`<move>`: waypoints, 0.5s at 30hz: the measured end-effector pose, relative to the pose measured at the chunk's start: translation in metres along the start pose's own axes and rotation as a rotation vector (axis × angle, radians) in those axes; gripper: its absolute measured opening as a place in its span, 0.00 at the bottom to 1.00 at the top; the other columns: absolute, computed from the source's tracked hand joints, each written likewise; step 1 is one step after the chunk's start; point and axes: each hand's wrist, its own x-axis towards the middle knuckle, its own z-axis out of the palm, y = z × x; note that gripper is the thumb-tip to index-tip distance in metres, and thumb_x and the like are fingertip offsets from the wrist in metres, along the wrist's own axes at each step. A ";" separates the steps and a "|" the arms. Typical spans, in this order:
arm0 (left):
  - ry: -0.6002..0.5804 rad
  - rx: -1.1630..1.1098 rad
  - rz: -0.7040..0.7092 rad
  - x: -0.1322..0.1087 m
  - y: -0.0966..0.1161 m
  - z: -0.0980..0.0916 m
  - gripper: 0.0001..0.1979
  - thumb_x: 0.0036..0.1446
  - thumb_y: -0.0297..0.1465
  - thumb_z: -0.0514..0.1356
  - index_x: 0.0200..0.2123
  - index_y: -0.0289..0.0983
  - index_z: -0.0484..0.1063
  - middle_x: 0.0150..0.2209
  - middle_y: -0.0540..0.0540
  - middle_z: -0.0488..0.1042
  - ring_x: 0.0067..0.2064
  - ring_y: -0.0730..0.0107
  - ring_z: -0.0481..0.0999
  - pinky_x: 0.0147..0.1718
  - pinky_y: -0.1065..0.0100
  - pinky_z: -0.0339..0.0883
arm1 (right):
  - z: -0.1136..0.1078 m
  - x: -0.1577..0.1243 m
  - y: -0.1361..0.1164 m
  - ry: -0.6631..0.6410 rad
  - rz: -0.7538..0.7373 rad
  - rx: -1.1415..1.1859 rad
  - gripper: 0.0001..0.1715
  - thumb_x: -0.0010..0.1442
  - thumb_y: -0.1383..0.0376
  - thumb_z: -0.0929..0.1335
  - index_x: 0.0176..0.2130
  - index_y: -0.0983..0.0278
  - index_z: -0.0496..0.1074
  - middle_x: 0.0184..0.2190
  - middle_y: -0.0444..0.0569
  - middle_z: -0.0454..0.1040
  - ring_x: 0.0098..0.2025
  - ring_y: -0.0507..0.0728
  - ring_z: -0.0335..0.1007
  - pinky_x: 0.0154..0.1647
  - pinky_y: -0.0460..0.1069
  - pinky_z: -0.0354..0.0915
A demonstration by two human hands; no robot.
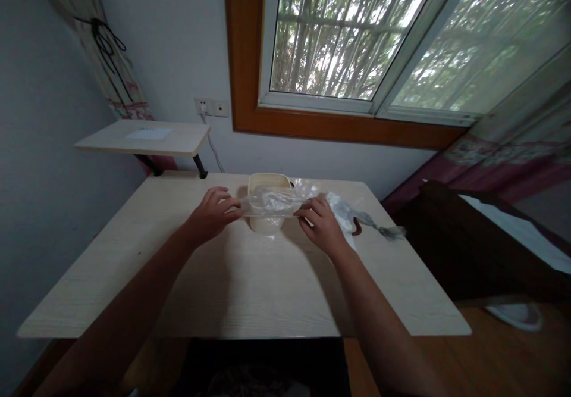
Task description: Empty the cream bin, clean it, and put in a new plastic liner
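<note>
Between my two hands a clear plastic bag [272, 202] is stretched sideways, in front of and partly over a cream-coloured basket [266, 225] on the table. My left hand [214, 211] pinches the bag's left end. At the other end, my right hand [319, 221] has its fingers closed on the plastic. More crumpled clear plastic [341, 209] lies behind and to the right of my right hand, trailing to a gathered, greyish end. A small reddish-brown curved item [357, 227] rests beside it. The bag hides part of the basket.
A raised shelf [187, 138] with a paper on it stands at the table's [276, 290] back left. Behind are a wall socket [212, 108] with a cable and a window. To the right is a dark piece of furniture [473, 254] bearing white sheets.
</note>
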 end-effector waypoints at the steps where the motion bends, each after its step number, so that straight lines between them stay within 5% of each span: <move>1: -0.016 -0.009 -0.004 -0.002 0.001 0.003 0.14 0.64 0.24 0.58 0.46 0.48 0.76 0.46 0.47 0.79 0.50 0.57 0.69 0.59 0.45 0.64 | 0.002 -0.002 0.001 -0.004 0.014 0.003 0.11 0.66 0.70 0.67 0.43 0.57 0.78 0.40 0.52 0.76 0.47 0.63 0.67 0.49 0.62 0.67; 9: -0.010 -0.069 -0.162 -0.004 0.002 0.011 0.12 0.66 0.27 0.56 0.47 0.44 0.76 0.47 0.42 0.78 0.49 0.55 0.70 0.52 0.47 0.66 | 0.009 -0.005 0.004 0.042 0.109 0.064 0.12 0.67 0.67 0.66 0.47 0.58 0.78 0.40 0.52 0.77 0.45 0.64 0.69 0.48 0.62 0.68; 15: 0.219 -0.381 -0.416 0.008 0.013 0.013 0.16 0.71 0.35 0.51 0.56 0.38 0.70 0.47 0.41 0.75 0.48 0.60 0.72 0.52 0.54 0.67 | 0.015 0.003 -0.001 0.156 0.256 0.167 0.10 0.68 0.58 0.69 0.47 0.56 0.78 0.37 0.50 0.78 0.41 0.62 0.73 0.47 0.60 0.69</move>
